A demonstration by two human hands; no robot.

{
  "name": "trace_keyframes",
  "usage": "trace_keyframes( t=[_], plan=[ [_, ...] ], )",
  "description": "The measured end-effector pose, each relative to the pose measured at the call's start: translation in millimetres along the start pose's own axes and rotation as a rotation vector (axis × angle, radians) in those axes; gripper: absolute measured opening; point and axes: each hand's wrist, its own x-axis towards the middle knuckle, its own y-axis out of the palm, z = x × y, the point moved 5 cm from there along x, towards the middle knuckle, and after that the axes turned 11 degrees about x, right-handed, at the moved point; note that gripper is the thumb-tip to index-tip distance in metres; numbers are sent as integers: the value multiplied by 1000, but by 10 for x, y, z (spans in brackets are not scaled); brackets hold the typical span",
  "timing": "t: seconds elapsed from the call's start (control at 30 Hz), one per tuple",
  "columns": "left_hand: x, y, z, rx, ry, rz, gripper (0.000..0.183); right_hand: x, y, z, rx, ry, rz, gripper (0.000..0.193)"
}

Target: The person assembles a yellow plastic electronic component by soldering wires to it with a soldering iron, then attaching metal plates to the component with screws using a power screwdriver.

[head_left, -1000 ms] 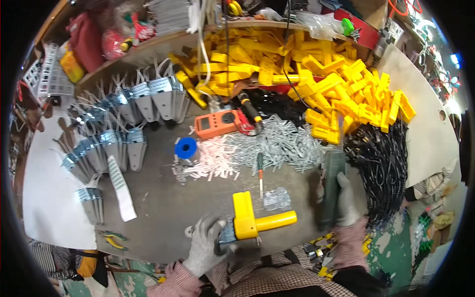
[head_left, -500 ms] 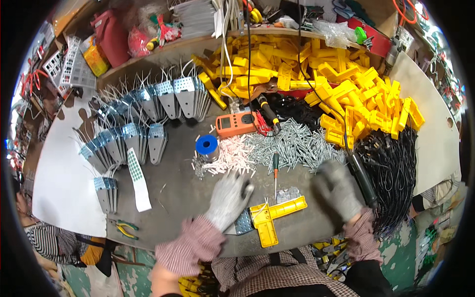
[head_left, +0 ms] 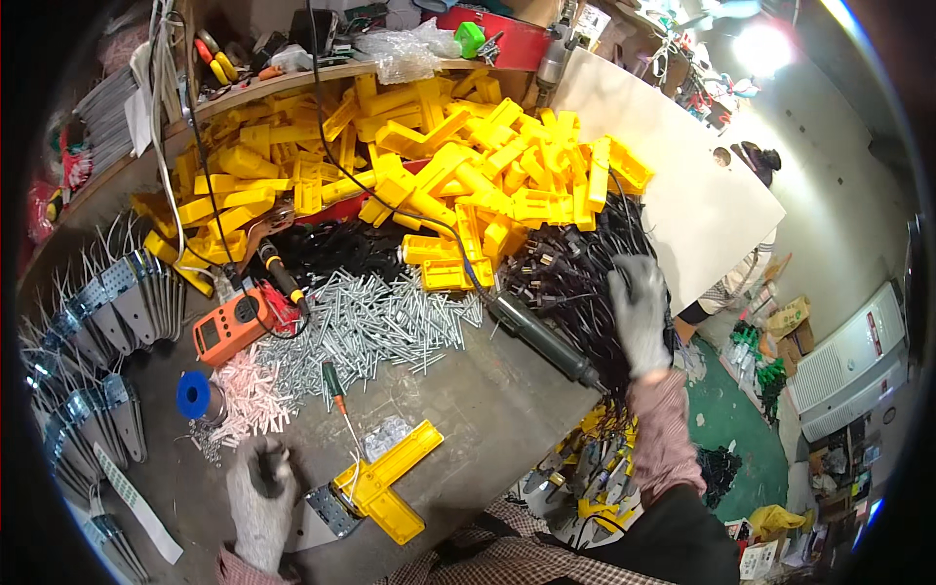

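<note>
My left hand (head_left: 259, 502), in a grey glove, rests at the table's lower left with its fingers curved apart and nothing visible in them. Beside it lies a blue-grey perforated metal plate (head_left: 332, 511), partly inside an open yellow plastic housing (head_left: 393, 522) with white wires. My right hand (head_left: 639, 317), gloved too, is over a pile of black cables with plugs (head_left: 575, 292) at the right. Its fingers look bent but apart; whether they touch a cable is hard to see. A green-handled screwdriver (head_left: 334, 380) lies above the housing, next to a small clear plastic piece (head_left: 387, 438).
Silver screws (head_left: 366, 327) and pale pink sleeves (head_left: 249, 395) are heaped mid-table, near a solder spool (head_left: 198, 397) and an orange meter (head_left: 229, 327). Yellow housings (head_left: 448, 175) pile up behind. A dark cylindrical tool (head_left: 546, 336) hangs on a cord. Metal plates (head_left: 88, 419) stand at left.
The view has swung to the right. My right hand has moved right, from the bare table beside the dark tool to the black cables. My left hand has drawn back slightly beside the metal plate.
</note>
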Motion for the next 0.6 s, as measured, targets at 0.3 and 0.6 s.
trace_keyframes(
  t=[0.3,0.6],
  plan=[
    [-434,307,39,-46,67,161,10,956,229,-1028,-224,-41,97,29],
    [-562,278,67,76,141,47,5,1675,493,-985,-406,231,588,34]
  ],
)
